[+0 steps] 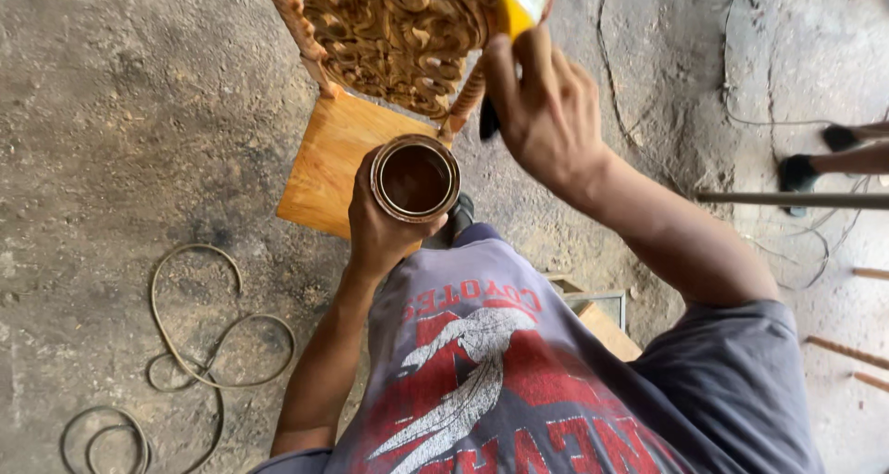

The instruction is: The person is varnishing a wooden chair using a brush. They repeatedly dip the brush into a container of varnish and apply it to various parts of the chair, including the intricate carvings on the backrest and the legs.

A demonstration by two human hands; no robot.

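My left hand (pixel 378 226) grips a round open tin (pixel 415 179) holding dark brown liquid, held just above the chair seat. My right hand (pixel 544 113) is raised and closed around the yellow handle of a paintbrush (pixel 519 2), whose upper end runs out of view at the top edge. Below both hands stands a wooden chair: its carved, ornate backrest (pixel 394 30) with twisted posts sits beside the brush, and its flat light-wood seat (pixel 329 159) lies under the tin.
A coiled hose or cable (pixel 199 344) lies on the grey concrete floor at lower left. Another person's feet (pixel 815 159) stand at the right, near a thin metal rod (pixel 787 199) and wooden sticks (pixel 847 352). Thin wires trail across the floor at upper right.
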